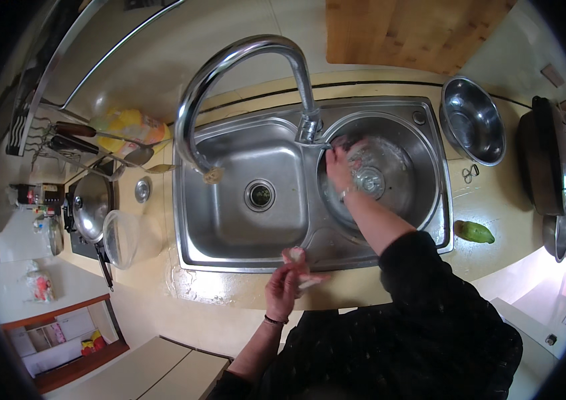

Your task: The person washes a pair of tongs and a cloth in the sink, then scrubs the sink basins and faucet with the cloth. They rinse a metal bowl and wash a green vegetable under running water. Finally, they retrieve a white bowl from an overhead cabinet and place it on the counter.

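Observation:
My left hand (pixel 281 290) pinches a limp pink-and-white piece (pixel 295 255) over the front rim of the steel double sink (pixel 258 268). It looks like raw meat, though a cloth cannot be ruled out. My right hand (pixel 339 169) reaches into the round right basin (pixel 413 200), near its left wall and the base of the chrome tap (pixel 308 127). Reddish and dark matter (pixel 352 144) lies by those fingers, blurred. Whether they grip anything is hidden. A shiny drain strainer (pixel 369 181) is at the basin's bottom.
The tap's tall spout (pixel 243 42) arches over the rectangular left basin (pixel 233 225). A steel bowl (pixel 472 120) and a green vegetable (pixel 473 232) are at right. At left are a clear plastic container (pixel 128 240), a lidded pan (pixel 92 200) and hanging utensils (pixel 113 145). Wet patches mark the counter.

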Motion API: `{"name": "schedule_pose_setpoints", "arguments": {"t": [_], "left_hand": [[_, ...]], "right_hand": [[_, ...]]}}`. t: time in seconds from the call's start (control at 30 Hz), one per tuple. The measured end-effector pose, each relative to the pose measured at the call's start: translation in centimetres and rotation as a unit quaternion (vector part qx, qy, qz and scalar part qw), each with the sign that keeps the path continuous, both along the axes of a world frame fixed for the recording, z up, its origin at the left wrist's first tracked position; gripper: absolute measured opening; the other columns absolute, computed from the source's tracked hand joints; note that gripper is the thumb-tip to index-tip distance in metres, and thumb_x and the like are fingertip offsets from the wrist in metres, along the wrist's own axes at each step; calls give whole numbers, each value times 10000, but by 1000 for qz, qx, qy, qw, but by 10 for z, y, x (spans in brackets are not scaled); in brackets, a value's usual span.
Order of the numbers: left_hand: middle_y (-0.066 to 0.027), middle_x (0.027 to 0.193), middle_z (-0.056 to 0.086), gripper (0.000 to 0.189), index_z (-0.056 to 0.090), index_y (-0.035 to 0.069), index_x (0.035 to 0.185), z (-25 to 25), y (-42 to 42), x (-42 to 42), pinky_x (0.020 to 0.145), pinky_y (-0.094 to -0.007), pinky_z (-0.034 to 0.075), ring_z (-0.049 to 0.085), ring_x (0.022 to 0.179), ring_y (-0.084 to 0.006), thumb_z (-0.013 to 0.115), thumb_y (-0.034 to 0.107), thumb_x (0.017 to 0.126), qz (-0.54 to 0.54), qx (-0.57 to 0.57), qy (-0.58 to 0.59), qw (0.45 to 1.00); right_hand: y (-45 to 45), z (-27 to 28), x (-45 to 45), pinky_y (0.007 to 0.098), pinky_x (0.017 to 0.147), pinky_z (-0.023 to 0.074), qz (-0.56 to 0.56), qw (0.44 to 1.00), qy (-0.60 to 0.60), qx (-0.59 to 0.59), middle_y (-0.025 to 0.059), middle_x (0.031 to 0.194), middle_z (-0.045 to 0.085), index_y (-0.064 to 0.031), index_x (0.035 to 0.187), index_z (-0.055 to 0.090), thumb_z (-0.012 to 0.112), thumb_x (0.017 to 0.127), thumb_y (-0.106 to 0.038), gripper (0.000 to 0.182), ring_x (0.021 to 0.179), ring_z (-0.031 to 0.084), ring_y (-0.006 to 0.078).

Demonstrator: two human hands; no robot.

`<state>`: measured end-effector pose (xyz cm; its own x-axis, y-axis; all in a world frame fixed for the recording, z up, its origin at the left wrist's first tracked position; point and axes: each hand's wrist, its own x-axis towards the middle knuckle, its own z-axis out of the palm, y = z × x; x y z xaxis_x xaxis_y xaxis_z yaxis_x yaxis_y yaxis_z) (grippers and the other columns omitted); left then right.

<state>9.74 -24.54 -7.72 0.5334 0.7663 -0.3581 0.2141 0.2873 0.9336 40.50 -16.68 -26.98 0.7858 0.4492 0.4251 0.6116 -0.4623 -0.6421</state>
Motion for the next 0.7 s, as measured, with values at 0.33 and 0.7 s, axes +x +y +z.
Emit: {"name": "schedule_pose_setpoints", "arguments": {"t": [0.33,0.7], "left_hand": [[-72,1035,607,270,532,37,1124,-3,42,-24,840,-305,463,583,928,-175,417,200,942,217,-239,-186,928],[-82,899,582,121,583,71,866,1,44,-86,730,-405,429,543,830,-279,629,66,754,-122,465,304,823]], "right_hand": [[-159,73,8,454,815,455,292,822,107,-477,146,1308,394,-120,1089,555,506,823,-159,273,1052,505,356],[-71,74,5,418,840,407,447,824,-207,-280,50,978,514,-148,771,625,542,719,-217,120,976,477,229]]}}
